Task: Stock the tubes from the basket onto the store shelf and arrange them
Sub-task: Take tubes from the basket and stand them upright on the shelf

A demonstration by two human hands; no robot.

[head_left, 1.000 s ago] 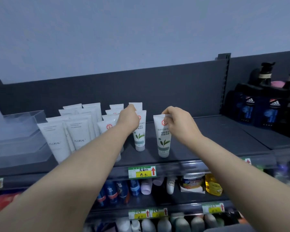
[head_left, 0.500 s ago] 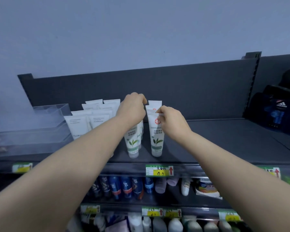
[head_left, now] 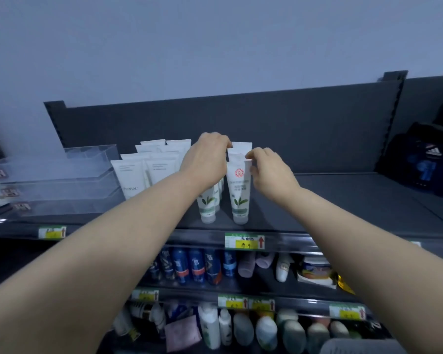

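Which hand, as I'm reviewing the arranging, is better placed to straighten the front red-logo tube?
Right. The right hand has its fingers pinching the top edge of the white plastic tube with red logo; the left hand covers the neighbouring row of white leaf-print tubes.

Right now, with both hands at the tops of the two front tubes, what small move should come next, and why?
Probably let go with the right hand. The right tube it pinches stands upright on its cap, beside the left tube whose top the left hand covers, and both look about level on the shelf.
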